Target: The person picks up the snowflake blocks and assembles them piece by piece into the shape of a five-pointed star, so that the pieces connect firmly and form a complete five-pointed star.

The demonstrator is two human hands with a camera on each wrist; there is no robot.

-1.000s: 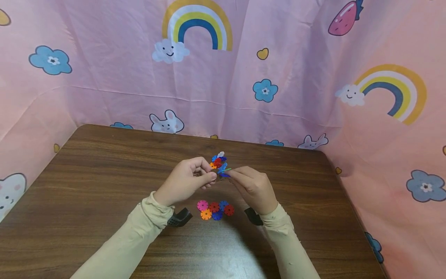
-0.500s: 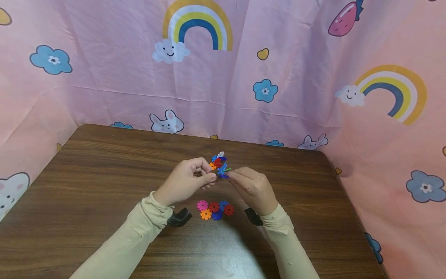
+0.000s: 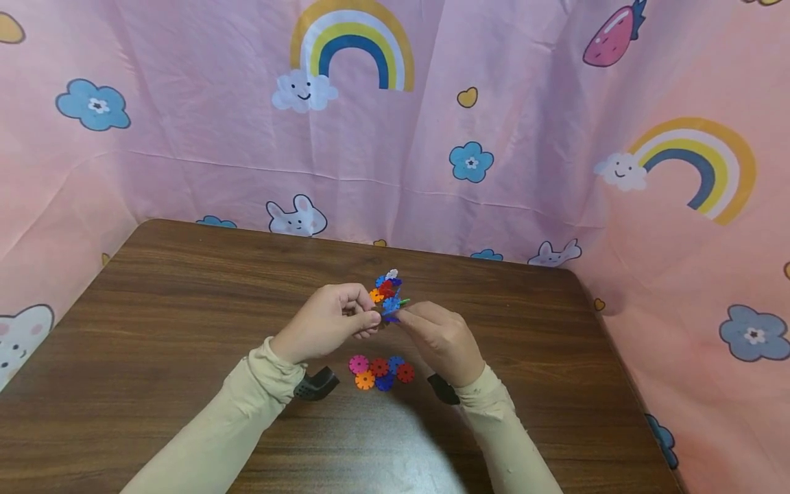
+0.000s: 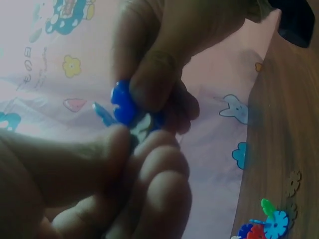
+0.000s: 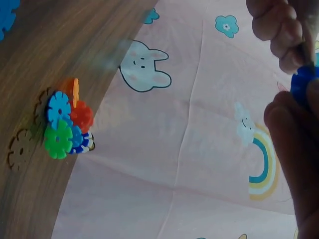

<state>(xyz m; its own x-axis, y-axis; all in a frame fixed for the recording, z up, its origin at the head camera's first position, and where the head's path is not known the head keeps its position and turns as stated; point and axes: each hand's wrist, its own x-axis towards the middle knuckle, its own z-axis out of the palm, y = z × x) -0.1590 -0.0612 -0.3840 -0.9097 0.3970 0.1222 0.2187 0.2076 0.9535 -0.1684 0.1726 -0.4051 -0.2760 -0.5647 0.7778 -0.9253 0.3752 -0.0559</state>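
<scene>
Pinching in my left hand (image 3: 327,321) and right hand (image 3: 444,339): blue discs (image 4: 123,105), partly hidden by fingers (image 4: 158,79), raised beyond the loose discs (image 3: 379,367). Farther beyond these: disc cluster (image 3: 386,289), then pink curtain (image 3: 228,89).

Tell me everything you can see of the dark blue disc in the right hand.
The dark blue disc looks like glossy plastic, with notches along its rim; part of it is hidden. The right hand pinches it, raised off the table. The left hand is right beside it; the dim wrist views leave unclear whether that touches it too.
</scene>
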